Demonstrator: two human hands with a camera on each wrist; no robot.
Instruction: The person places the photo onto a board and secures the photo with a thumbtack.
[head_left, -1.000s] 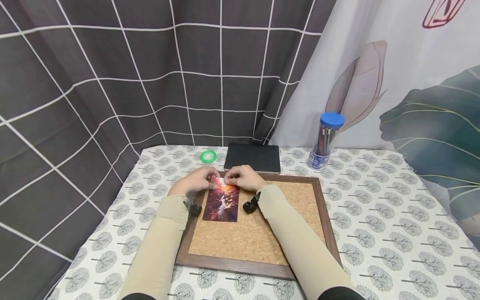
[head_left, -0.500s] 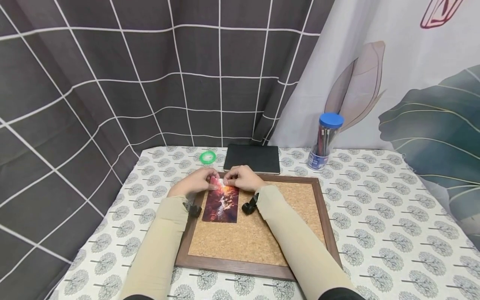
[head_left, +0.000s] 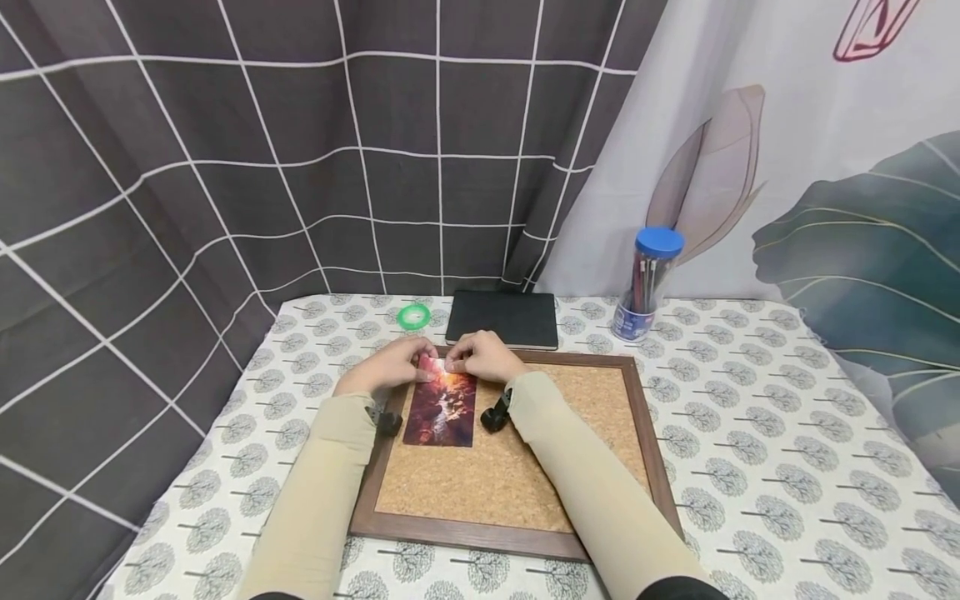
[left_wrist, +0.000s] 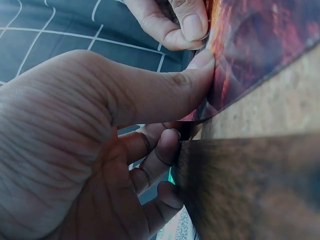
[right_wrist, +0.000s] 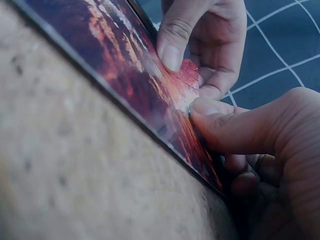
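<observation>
A glossy printed picture [head_left: 442,412] in red, purple and orange lies on the upper left of a wood-framed cork board [head_left: 510,492]. My left hand [head_left: 388,365] pinches its top left corner, thumb on the printed face. In the left wrist view the other left fingers [left_wrist: 167,147] curl behind, beside the board's frame. My right hand [head_left: 489,357] pinches the top edge just right of it, with its thumb [right_wrist: 215,122] on the print. A small dark spot shows at that thumb tip; I cannot tell what it is. The picture's lower part lies on the cork.
Behind the board are a green ring-shaped roll [head_left: 414,316] and a black notebook [head_left: 501,320]. At the back right stands a clear jar [head_left: 645,287] of pencils with a blue lid. A tree-print cloth [head_left: 750,467] covers the table; curtains hang behind.
Both hands keep their hold on the picture's top edge, almost still. The whole view has shifted slightly; picture and board stay in place.
</observation>
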